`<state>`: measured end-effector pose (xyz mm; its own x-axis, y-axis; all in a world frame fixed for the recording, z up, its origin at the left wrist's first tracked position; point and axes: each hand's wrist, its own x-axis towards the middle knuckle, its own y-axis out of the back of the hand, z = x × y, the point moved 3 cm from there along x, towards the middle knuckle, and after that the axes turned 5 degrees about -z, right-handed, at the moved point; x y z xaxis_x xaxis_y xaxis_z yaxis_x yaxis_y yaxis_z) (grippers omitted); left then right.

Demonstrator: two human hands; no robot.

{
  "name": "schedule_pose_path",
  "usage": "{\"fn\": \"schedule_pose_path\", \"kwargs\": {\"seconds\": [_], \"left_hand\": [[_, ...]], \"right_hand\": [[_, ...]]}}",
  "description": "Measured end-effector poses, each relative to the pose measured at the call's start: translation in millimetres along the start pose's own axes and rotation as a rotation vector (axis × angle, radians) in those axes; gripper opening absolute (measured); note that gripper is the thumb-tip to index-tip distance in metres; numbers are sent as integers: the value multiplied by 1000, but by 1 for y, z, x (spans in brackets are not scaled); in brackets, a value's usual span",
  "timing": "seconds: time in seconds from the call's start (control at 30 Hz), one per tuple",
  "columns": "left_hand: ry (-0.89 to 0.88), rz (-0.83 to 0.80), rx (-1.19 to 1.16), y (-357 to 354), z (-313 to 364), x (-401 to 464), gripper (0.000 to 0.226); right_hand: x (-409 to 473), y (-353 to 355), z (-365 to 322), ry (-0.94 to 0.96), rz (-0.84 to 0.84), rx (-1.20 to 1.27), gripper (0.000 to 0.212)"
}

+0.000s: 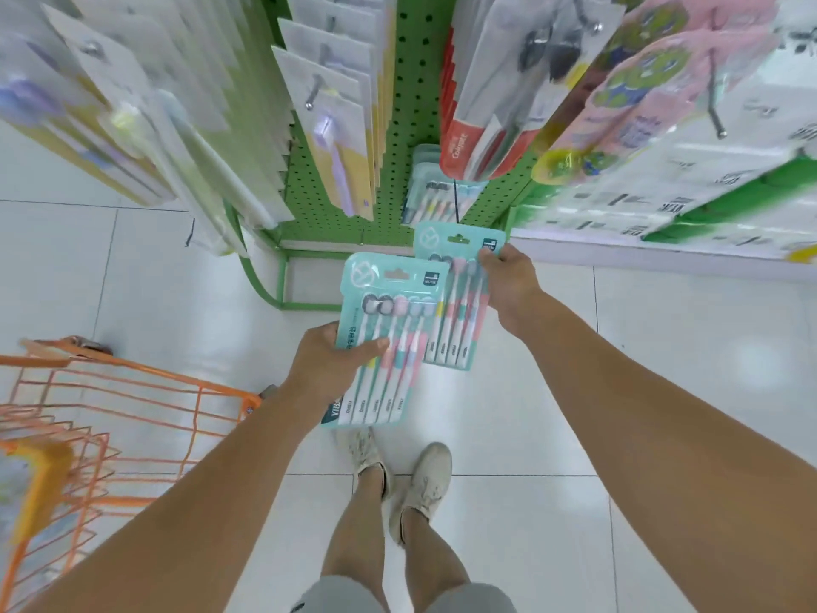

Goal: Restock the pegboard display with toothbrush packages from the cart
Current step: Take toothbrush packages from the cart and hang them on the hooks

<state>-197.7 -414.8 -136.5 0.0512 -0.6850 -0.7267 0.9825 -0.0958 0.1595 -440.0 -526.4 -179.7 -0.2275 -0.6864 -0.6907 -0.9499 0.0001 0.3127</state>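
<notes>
From the head camera, two teal toothbrush packages are in hand. The left hand [327,365] grips the nearer package [389,329] by its left edge at mid-height, thumb across the front and fingers [320,336] curled behind. The right hand [508,280] pinches the farther package [460,294] at its upper right edge, with the hang-hole just left of the fingertips and right below the tip of a bare black peg [456,201]. Each looks like a light, flat card with a clear blister over five brushes: stiff enough to hold by one edge, probably a little slick on the plastic, so the printed card margin near the top seems the best grip for steering the hole onto the peg. More of the same packs [426,188] hang beyond the right fingers on the green pegboard [411,73]; their number is unclear. The orange wire cart [110,391] stands left of the left hand, its contents blurred.
</notes>
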Motion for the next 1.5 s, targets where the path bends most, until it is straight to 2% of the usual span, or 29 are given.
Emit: {"fn": "schedule_pose_path", "kwargs": {"seconds": [0.1, 0.2, 0.37, 0.43, 0.47, 0.5, 0.57, 0.63, 0.77, 0.83, 0.97, 1.1, 1.17, 1.3, 1.5], "left_hand": [[-2, -22, 9, -6, 1, 4, 5], [21, -31, 6, -10, 1, 7, 8], [43, -57, -17, -14, 3, 19, 13], [42, -58, -20, -15, 6, 23, 10], [45, -59, -30, -15, 7, 24, 9], [48, -59, -37, -15, 7, 25, 9], [54, -62, -46, -17, 10, 25, 10], [62, -68, -63, -21, 12, 24, 10], [64, -75, -88, -29, 18, 23, 9], [56, -92, -68, -34, 21, 24, 11], [49, -92, 30, -43, 21, 30, 14], [43, -59, 72, -46, 22, 34, 47], [44, -51, 63, -45, 20, 33, 56], [57, -56, 1, -40, 12, 27, 47], [89, -41, -42, -32, -3, 19, 34]], "right_hand": [[11, 1, 3, -18, -7, -35, 26], [16, -6, -7, -19, -23, -10, 18], [37, -9, -39, -26, 20, -2, 27], [39, -11, -51, -74, 26, 71, 49], [39, -11, -44, -47, 16, -155, 66], [42, -5, -42, 16, -2, -339, 72], [45, -2, -40, -117, 178, 128, 51], [24, -2, -30, -127, 86, 181, 36], [-54, -5, -14, 11, -357, 339, 22], [-76, 3, -7, 113, -425, 327, 20], [-77, 8, 3, 108, -364, 301, 23], [-43, 11, 3, 94, -233, 221, 18], [-23, 12, 1, 108, -176, 150, 19], [8, 15, -2, 62, -77, 85, 17], [31, 6, -18, 61, -25, 5, 13]]}}
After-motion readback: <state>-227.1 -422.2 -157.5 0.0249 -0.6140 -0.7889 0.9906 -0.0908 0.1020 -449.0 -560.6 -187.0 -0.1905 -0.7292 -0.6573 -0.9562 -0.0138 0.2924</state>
